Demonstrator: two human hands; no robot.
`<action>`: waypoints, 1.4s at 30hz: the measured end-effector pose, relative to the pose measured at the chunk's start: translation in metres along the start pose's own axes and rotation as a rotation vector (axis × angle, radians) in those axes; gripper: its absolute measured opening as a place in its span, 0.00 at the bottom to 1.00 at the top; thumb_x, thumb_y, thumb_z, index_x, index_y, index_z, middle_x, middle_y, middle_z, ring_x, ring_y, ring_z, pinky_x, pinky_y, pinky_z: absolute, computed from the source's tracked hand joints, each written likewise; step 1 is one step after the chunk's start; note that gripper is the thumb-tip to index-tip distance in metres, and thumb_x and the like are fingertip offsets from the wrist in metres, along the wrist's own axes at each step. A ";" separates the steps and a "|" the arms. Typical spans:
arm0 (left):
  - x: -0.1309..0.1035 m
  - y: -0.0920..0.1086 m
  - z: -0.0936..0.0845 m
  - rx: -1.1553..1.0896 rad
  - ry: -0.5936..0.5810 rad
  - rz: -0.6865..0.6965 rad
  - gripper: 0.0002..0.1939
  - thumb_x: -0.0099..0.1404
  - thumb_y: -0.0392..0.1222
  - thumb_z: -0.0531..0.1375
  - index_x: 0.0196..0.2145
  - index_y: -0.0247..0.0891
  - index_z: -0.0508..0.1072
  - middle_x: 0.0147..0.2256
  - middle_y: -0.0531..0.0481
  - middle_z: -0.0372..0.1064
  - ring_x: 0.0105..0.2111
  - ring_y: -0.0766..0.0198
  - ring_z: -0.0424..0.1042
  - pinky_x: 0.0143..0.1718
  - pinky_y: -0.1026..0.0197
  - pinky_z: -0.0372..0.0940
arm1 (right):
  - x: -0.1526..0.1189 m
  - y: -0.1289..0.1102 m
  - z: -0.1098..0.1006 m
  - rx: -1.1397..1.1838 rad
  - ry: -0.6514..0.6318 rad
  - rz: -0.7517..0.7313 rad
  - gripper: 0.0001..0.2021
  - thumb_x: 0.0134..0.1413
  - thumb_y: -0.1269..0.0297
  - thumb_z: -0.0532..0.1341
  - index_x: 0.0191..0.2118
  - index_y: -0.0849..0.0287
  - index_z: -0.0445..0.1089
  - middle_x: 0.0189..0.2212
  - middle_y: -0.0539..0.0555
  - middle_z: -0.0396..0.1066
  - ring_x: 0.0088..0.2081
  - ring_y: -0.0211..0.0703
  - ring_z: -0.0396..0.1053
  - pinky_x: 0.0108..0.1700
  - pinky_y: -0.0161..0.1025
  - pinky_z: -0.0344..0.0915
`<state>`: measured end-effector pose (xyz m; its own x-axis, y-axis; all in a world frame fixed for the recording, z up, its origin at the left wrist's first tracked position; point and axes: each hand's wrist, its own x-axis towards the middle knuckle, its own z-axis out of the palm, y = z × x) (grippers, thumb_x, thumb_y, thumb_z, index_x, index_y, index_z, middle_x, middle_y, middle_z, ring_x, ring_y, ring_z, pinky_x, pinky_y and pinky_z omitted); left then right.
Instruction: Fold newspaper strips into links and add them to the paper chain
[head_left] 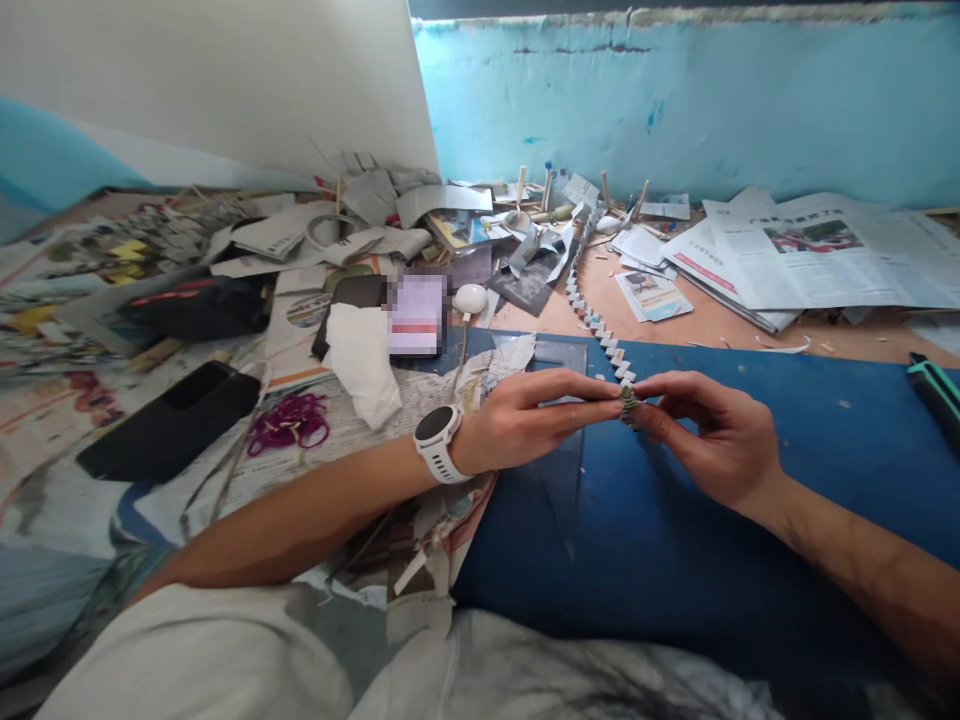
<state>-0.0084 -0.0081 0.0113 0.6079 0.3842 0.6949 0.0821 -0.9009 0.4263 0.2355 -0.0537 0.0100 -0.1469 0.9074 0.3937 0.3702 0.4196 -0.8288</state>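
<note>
A zigzag chain of folded paper (598,327) runs from the paper scraps at the back of the table toward me. Its near end, with a green link, is pinched between my two hands above the blue mat (675,560). My left hand (536,415), with a white watch (439,440) on the wrist, comes from the left with its fingers stretched out and closed on that end. From the right, my right hand (709,430) grips the same end between thumb and forefinger. The fingertips partly cover the green link.
Newspapers (810,255) lie at the back right, and a green-and-black cutter (934,395) at the right edge. Left are a phone (416,315), white tissue (360,365), purple string (289,422) and a black case (169,420). A clear set square (559,480) rests under my left hand.
</note>
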 end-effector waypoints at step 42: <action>0.012 -0.013 0.008 -0.652 -0.065 -0.618 0.15 0.66 0.42 0.69 0.49 0.33 0.80 0.42 0.43 0.76 0.35 0.66 0.79 0.37 0.64 0.78 | -0.001 0.017 0.006 0.007 -0.200 0.009 0.16 0.63 0.63 0.67 0.54 0.52 0.67 0.41 0.53 0.79 0.42 0.45 0.80 0.43 0.39 0.76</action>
<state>0.0045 0.0061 0.0094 0.6488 0.7322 0.2073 -0.0432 -0.2365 0.9707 0.2364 -0.0474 -0.0071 -0.3229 0.8975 0.3005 0.3664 0.4113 -0.8346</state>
